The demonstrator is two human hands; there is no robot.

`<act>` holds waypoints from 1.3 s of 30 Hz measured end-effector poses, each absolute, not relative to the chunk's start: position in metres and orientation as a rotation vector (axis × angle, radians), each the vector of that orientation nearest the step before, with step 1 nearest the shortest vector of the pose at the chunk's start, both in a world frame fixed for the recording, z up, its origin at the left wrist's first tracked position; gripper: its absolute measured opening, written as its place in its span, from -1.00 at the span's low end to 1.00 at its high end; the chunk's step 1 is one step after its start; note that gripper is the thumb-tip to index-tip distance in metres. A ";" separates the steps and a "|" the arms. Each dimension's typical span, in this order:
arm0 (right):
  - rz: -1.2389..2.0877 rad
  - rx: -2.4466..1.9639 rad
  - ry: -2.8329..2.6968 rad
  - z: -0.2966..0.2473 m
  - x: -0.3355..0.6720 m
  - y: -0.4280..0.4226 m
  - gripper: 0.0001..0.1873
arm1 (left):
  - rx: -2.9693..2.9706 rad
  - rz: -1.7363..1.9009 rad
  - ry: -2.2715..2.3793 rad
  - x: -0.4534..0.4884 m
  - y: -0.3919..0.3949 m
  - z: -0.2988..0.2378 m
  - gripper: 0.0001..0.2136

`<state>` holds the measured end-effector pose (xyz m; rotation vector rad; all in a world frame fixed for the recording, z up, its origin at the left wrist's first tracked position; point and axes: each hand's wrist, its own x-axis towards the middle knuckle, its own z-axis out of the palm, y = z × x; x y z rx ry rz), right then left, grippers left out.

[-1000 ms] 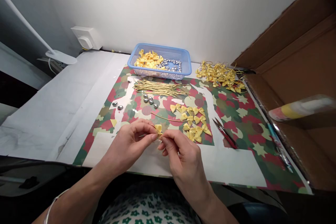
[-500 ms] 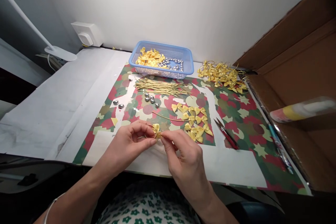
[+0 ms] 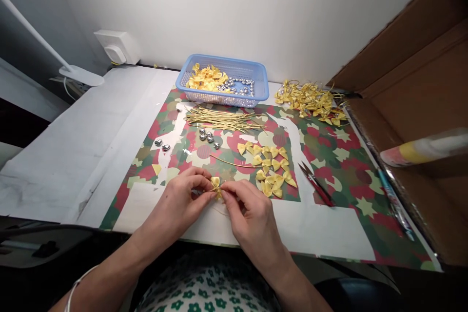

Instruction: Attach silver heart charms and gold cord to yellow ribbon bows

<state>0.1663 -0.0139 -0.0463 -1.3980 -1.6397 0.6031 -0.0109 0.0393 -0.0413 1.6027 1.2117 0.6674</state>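
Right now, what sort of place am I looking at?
Probably a craft worktable, though whether in a home or a workshop I can't tell. What shows it: a blue basket holding yellow bows, a bundle of thin gold cords, and scissors.

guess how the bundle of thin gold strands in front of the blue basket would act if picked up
The bundle would probably splay, since its ends fan out and no tie shows. Its thin, mostly straight pieces suggest something light and fairly springy. The single strand nearby curves gently, so each likely flexes.
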 end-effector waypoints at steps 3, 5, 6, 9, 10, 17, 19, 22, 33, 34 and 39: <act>0.573 -1.402 -1.675 -0.051 0.163 -0.015 -0.79 | 1.575 0.634 1.174 -0.012 0.040 -0.040 -0.82; 0.535 -1.422 -1.703 -0.055 0.162 -0.016 -0.77 | 1.560 0.612 1.134 -0.013 0.041 -0.038 -0.80; 0.513 -1.436 -1.717 -0.057 0.162 -0.016 -0.76 | 1.552 0.600 1.113 -0.014 0.041 -0.037 -0.79; 0.431 -1.469 -1.779 -0.059 0.162 -0.016 -0.75 | 1.516 0.566 1.069 -0.016 0.041 -0.033 -0.78; 0.399 -1.476 -1.806 -0.059 0.163 -0.016 -0.74 | 1.498 0.557 1.062 -0.017 0.041 -0.033 -0.78; 0.234 -1.478 -1.927 -0.055 0.162 -0.014 -0.71 | 1.308 0.527 1.053 -0.018 0.042 -0.033 -0.71; 0.243 -1.466 -1.924 -0.056 0.163 -0.012 -0.71 | 1.249 0.522 1.060 -0.018 0.042 -0.036 -0.68; 0.292 -1.448 -1.902 -0.057 0.165 -0.010 -0.69 | 1.188 0.528 1.071 -0.018 0.043 -0.039 -0.64; 0.199 -1.484 -1.810 -0.059 0.148 -0.013 -0.74 | 1.131 0.596 1.007 -0.011 0.038 -0.039 -0.62; 0.179 -1.484 -1.808 -0.061 0.147 -0.013 -0.73 | 1.126 0.602 1.011 -0.011 0.038 -0.039 -0.62; 0.126 -1.495 -1.816 -0.064 0.148 -0.013 -0.69 | 1.111 0.628 1.067 -0.010 0.038 -0.039 -0.56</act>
